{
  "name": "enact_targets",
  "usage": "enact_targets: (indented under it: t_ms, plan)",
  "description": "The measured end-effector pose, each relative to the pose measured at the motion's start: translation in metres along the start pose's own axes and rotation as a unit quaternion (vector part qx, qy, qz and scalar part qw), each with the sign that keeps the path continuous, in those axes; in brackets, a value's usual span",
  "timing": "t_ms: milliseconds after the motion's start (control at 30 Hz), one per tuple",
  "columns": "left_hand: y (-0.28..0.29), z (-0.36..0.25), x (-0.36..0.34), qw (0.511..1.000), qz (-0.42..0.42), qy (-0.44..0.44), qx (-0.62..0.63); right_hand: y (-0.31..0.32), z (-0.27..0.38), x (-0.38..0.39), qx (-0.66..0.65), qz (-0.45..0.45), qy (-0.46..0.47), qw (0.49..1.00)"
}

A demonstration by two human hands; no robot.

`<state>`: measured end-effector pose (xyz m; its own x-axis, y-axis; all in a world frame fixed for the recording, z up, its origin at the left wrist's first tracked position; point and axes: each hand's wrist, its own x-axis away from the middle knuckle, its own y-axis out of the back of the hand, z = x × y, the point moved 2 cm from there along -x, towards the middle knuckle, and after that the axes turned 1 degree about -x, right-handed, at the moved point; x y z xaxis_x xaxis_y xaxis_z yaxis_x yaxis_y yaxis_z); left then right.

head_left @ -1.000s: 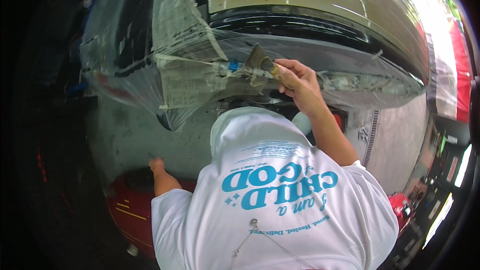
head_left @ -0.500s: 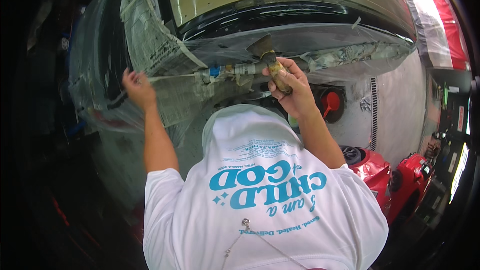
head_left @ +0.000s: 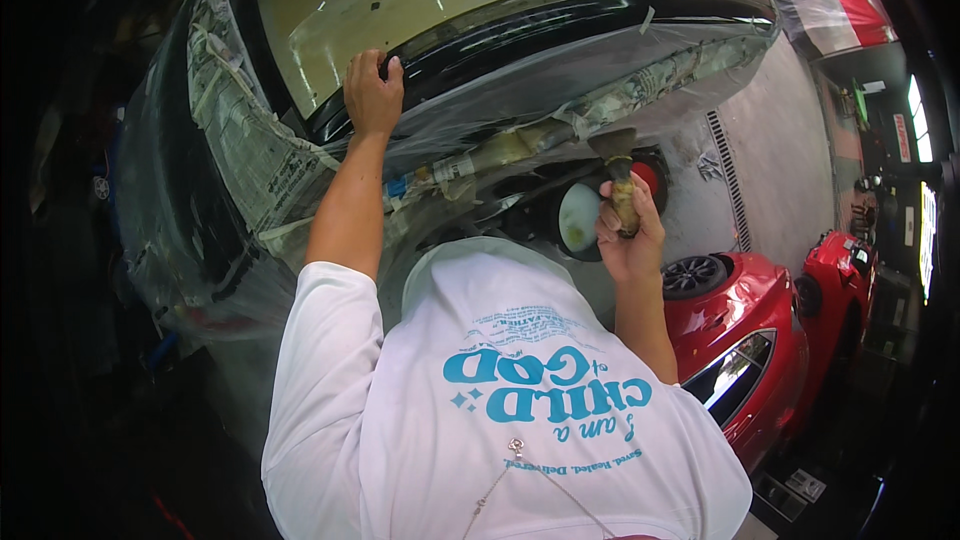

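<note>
My left hand (head_left: 372, 92) is raised and grips the dark edge of a beige car panel (head_left: 480, 0), fingers curled over it. My right hand (head_left: 630, 240) is shut on the wooden handle of a paintbrush (head_left: 618, 175), held upright with its dark bristles just under a strip of masking paper (head_left: 640, 90). Clear plastic film (head_left: 520, 90) and newspaper (head_left: 250, 160) cover the car body around the panel. My white printed shirt fills the lower middle of the view.
Red car body parts (head_left: 740, 340) lie on the floor at the right. A white round object (head_left: 578, 218) and a red round one (head_left: 650, 175) sit beneath the brush. Grey concrete floor (head_left: 770, 160) shows at the right; the left side is dark.
My left hand has risen from the newspaper masking to the panel's edge. My right hand with the brush has moved right and down, away from the masking strip.
</note>
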<state>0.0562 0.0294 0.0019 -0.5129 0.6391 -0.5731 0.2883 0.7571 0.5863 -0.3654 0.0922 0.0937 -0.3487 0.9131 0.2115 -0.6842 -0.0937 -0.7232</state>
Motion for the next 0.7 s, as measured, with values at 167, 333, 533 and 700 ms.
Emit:
enact_targets:
  t_ms: [167, 333, 533, 700]
  plan:
    - [-0.008, 0.001, 0.007, 0.998, -0.026, -0.031, -0.05, 0.011, 0.016, 0.003, 0.042, -0.08, 0.041, 0.995]
    - [-0.009, 0.001, 0.009, 0.994, -0.034, -0.035, -0.096, -0.004, 0.029, -0.025, 0.058, -0.11, 0.057, 0.991]
    - [-0.011, -0.008, 0.003, 0.973, -0.015, -0.043, -0.225, -0.021, 0.032, -0.067, 0.113, -0.1, 0.021, 0.988]
    - [-0.013, -0.007, 0.004, 0.98, -0.039, -0.012, -0.197, -0.021, 0.052, -0.111, 0.299, -0.018, 0.049, 0.953]
